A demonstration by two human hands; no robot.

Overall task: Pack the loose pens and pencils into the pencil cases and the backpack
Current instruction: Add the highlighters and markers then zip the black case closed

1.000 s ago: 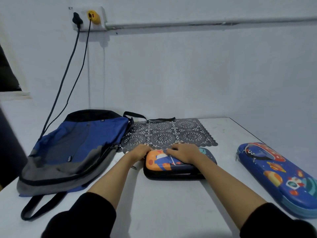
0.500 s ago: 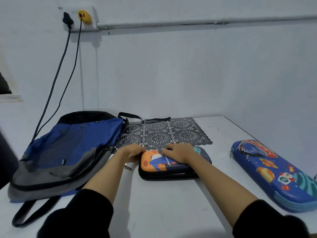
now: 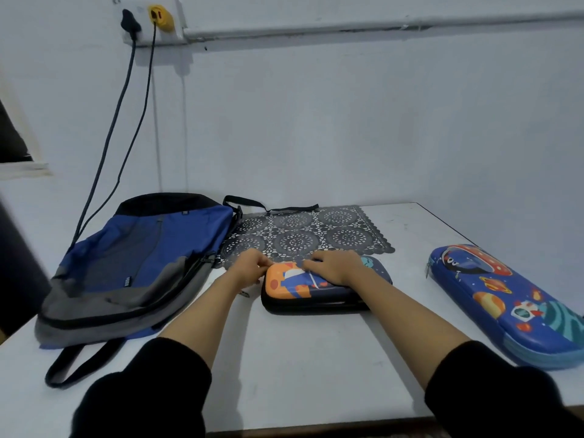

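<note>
At the centre of the table (image 3: 300,358), find the small pencil case (image 3: 316,292) lying flat, far edge meeting the near edge of a black lace mat (image 3: 316,232).

Cannot tell the left hand's (image 3: 249,270) grip: fingers curled at the case's left end, fingertips hidden behind the knuckles. Cannot confirm whether anything is pinched there.

See the right hand (image 3: 335,267) laid palm-down on the lid, fingers fairly straight and gripping nothing, covering the middle of the print.

Cannot identify a small dark item (image 3: 243,294) on the table just beside the left wrist.

Lose the near end of the large pencil case (image 3: 505,298), at right and well apart, past the frame edge.

As to the small case: shows a hard shell, black side wall, lid printed orange at left and dark blue at right. Appears closed along the near side.

At left, record a blue and grey backpack (image 3: 142,263) lying flat.
</note>
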